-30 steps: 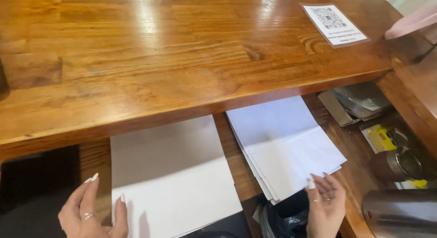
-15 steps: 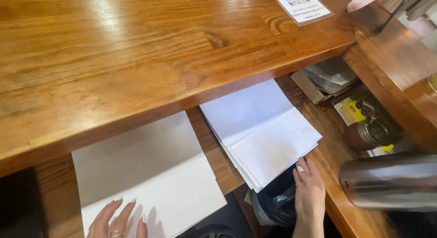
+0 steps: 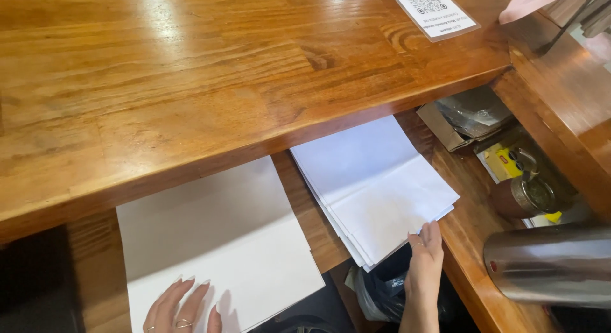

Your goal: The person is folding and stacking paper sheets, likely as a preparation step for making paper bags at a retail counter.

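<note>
The right hand (image 3: 425, 269) is seen at the lower centre-right of the frame, fingers straight and close together, its fingertips (image 3: 431, 230) laid against the near right corner of the fanned stack of white sheets (image 3: 375, 190); nothing is enclosed in this grip, and whether the corner is pinched from beneath cannot be told; the stack lies up and to the left of that hand, its long axis running from the lower centre up under the overhanging edge of the bench (image 3: 191, 85), so the right hand is plainly the nearer one; the left hand (image 3: 181, 307) is pressed flat, fingers spread and open, on the near edge of a single large white sheet (image 3: 216, 244) at the lower left, well apart from the stack; both papers rest on a lower wooden shelf (image 3: 474, 212); a white rectangular card printed with a black square code (image 3: 431, 9) lies flat at the upper right of the bench; a yellow packet (image 3: 503, 164) and grey plastic-wrapped items (image 3: 474, 113) are tucked at the right of the shelf, beside a brown lidded jar (image 3: 525, 196); a shiny metal cylinder (image 3: 550, 269) lies on its side at the lower right; a black bag (image 3: 382, 288) hangs below the stack.
</note>
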